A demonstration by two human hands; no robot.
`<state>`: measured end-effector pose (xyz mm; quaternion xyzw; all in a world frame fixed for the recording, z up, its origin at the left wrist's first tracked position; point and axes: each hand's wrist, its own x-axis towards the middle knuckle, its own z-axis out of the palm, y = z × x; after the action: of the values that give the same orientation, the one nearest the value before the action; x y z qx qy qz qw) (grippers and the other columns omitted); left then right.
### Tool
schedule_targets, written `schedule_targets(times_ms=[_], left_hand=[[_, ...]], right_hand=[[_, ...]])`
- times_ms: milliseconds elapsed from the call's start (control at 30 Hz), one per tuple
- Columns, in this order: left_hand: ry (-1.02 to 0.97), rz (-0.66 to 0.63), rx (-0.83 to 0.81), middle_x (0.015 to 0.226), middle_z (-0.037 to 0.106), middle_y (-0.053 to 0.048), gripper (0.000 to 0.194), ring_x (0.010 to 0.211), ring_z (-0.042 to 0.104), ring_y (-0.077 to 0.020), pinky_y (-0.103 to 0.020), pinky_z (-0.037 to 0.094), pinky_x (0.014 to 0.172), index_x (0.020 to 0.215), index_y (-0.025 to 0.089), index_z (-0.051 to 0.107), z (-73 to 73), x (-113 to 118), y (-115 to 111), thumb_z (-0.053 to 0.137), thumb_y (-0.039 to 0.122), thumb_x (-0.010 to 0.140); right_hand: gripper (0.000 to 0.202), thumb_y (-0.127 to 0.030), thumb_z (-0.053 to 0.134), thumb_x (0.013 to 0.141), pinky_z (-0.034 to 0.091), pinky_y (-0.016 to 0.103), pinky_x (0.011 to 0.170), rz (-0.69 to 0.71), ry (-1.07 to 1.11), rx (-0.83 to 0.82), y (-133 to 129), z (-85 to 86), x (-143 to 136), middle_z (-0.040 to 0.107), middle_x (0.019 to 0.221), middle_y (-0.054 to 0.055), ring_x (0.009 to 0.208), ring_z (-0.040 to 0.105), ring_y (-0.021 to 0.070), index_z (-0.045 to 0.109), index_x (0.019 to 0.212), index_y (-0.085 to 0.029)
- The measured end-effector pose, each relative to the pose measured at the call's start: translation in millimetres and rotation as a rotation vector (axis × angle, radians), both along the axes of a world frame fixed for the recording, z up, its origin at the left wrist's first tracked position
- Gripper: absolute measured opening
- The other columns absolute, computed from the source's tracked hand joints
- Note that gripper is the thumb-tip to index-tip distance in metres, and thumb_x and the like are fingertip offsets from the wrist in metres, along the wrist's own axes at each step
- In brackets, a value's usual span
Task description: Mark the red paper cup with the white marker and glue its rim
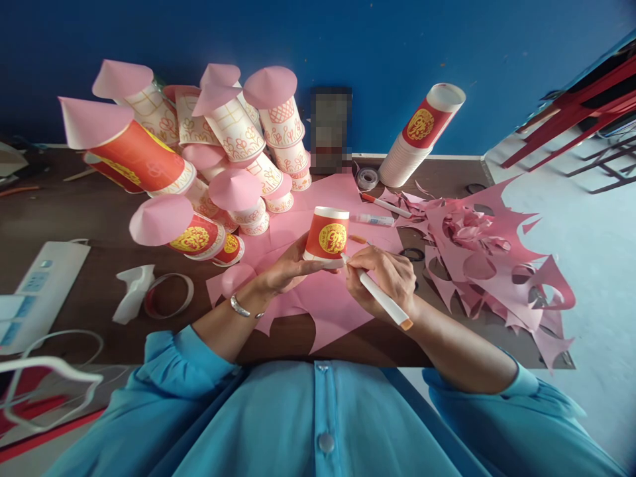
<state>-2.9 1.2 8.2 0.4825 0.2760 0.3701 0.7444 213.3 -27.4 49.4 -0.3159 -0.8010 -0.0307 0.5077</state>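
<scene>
A red and white paper cup with a round yellow emblem stands nearly upright in my left hand, whose fingers wrap its lower side. My right hand is closed around a white marker with an orange end, its tip touching or very near the cup's lower right side. Beneath both hands lie pink paper sheets. Behind and to the left stand several stacked cups with pink paper cones, many bearing red and orange flower drawings. The fingertips behind the cup are hidden.
At the back right leans a tall stack of cups, near a tape roll. Pink paper scraps cover the table's right side. On the left are a power strip, a white dispenser and a large tape ring.
</scene>
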Motion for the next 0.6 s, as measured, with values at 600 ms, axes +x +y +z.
schedule_targets(times_ms=[600], left_hand=[[-0.106,0.074,-0.032,0.112,0.088,-0.008,0.056,0.1,0.086,-0.0278,-0.043,0.07,0.093,0.136,0.025,0.077,-6.2,-1,1,0.096,0.049,0.088]], right_hand=[[0.052,-0.007,0.062,0.108,0.07,0.034,0.077,-0.112,-0.131,-0.027,45,2.3,31,0.09,0.119,0.009,0.093,0.087,0.0245,0.068,0.156,-0.027]])
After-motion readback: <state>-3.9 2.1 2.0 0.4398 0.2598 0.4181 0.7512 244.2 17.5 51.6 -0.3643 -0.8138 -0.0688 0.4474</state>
